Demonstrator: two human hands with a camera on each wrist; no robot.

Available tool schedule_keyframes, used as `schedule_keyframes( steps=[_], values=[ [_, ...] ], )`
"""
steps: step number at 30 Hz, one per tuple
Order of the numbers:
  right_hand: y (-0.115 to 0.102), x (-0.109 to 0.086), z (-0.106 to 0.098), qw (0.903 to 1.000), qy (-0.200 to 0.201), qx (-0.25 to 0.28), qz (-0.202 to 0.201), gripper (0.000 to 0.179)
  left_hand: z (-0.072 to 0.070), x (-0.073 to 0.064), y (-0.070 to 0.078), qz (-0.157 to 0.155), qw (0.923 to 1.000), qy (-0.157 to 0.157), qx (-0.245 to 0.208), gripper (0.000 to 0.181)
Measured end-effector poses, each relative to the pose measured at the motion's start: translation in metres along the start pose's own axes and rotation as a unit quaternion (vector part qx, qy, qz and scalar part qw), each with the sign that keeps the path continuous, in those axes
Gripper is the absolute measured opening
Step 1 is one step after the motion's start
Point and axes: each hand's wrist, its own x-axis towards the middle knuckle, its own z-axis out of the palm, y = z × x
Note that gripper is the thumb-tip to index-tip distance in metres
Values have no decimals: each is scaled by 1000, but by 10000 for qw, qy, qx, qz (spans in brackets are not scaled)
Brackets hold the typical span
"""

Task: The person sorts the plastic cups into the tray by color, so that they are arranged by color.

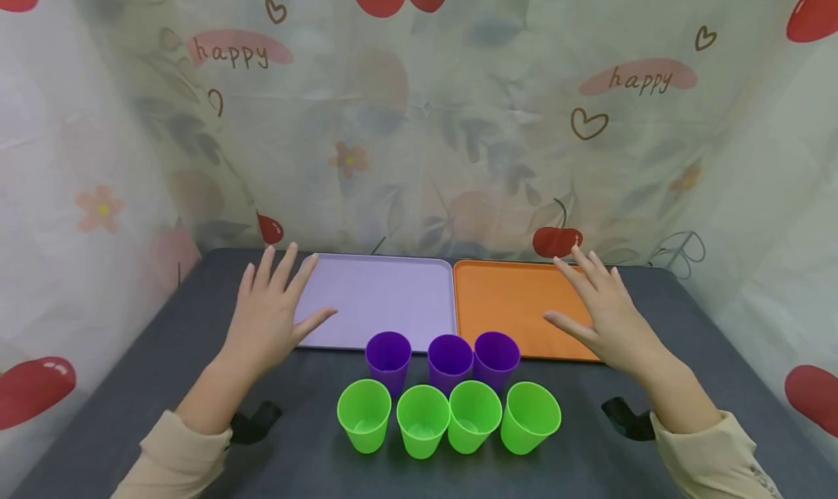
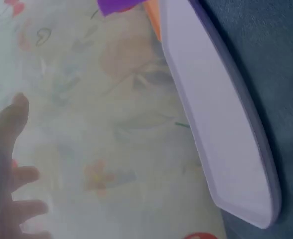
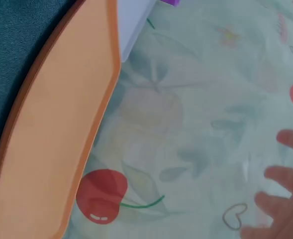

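My left hand (image 1: 267,313) is held up with spread fingers over the left end of the lavender tray (image 1: 386,295), holding nothing. On the other side my right hand (image 1: 612,321), likewise spread and bare, overlaps the right part of the orange tray (image 1: 511,310) in the head view. Between the hands stand several upright cups. Three purple cups, left (image 1: 389,364), middle (image 1: 449,364) and right (image 1: 495,361), form the back row near the trays' front edges. In front of them is a row of bright green cups (image 1: 364,419), the rightmost green cup (image 1: 529,420) leaning slightly in view.
Both trays lie side by side along the back of the dark table (image 1: 314,455). Behind them hangs a printed curtain (image 1: 425,157) with cherries and hearts, which also closes in both sides. Black straps (image 1: 257,422) are on the wrists.
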Motion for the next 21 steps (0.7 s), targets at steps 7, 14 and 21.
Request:
schedule_keyframes(
  steps=[7,14,21],
  values=[
    [10,-21,-4,9929,-615,986,239,55,-1,-12,-23,-362,9971,-336,-580,64],
    [23,-38,13,9810,-1200,1522,-30,43,21,-17,-49,-770,9844,-967,-1254,55],
    [26,-47,28,9420,-2210,2433,-682,50,41,-21,-66,-970,9681,-1377,-1854,49]
  ],
)
